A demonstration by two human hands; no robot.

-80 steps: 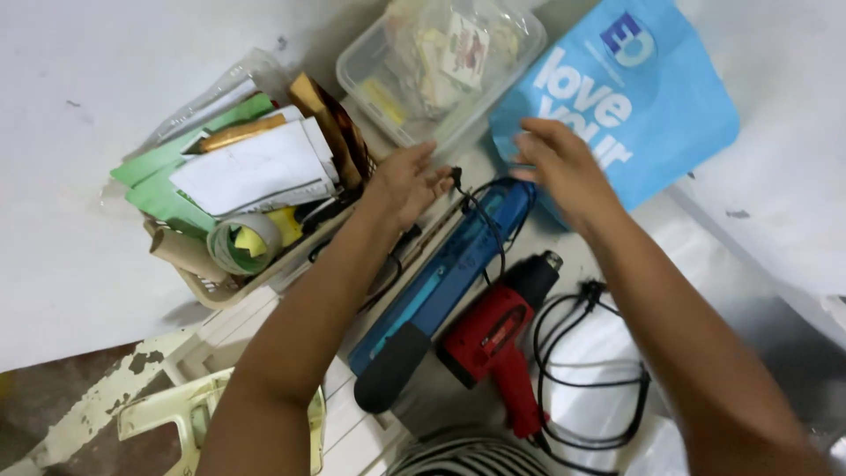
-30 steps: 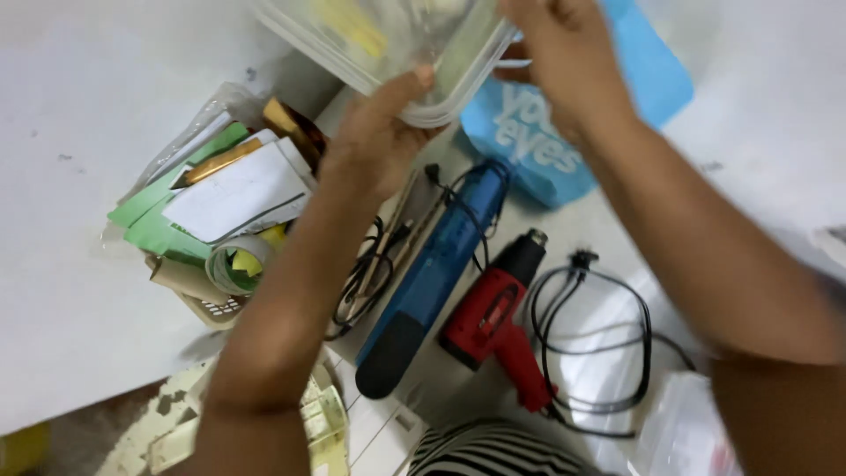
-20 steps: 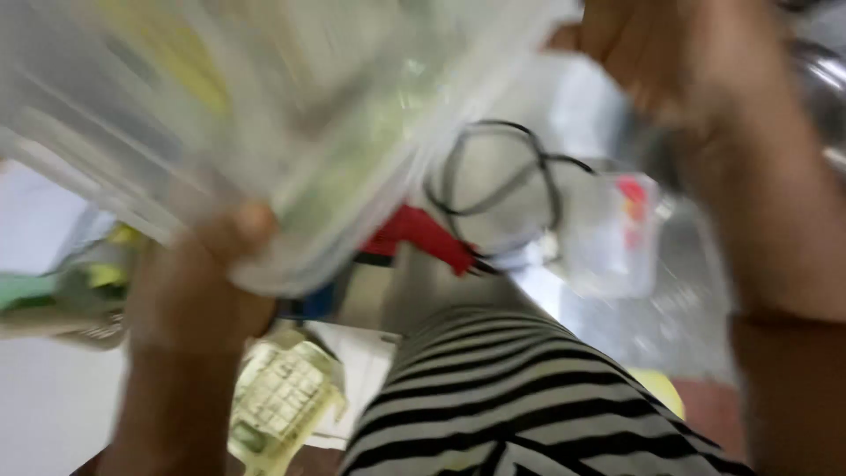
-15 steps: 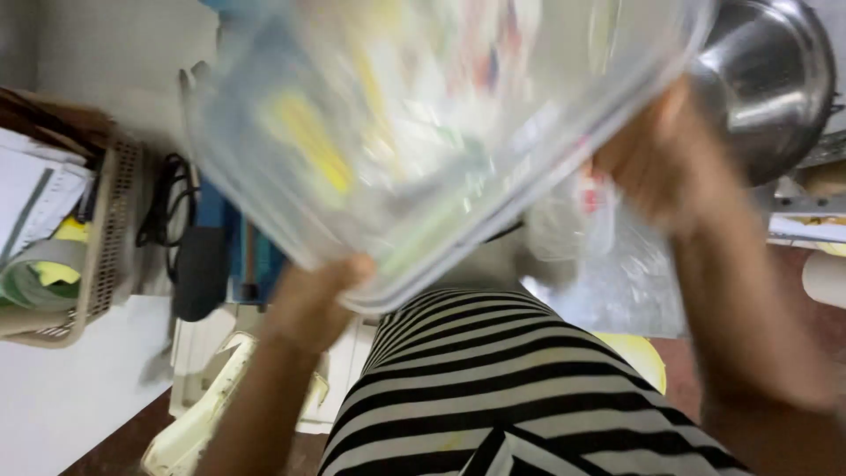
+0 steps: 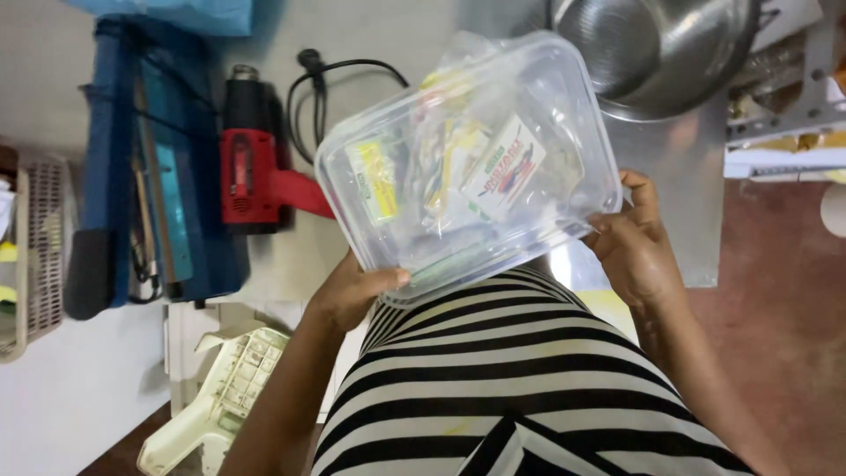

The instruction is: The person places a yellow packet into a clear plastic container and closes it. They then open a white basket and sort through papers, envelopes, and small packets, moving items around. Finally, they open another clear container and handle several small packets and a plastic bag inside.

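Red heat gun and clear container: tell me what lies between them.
In the head view, only a strip of bare white table separates the red heat gun from the clear container. The gun's black cable loops just above that gap.

I see a red heat gun (image 5: 256, 167) left of centre, its black cord (image 5: 335, 75) above, a blue impulse sealer (image 5: 145, 176) beside it, a steel bowl (image 5: 652, 53) upper right, a wicker basket (image 5: 35, 247) far left
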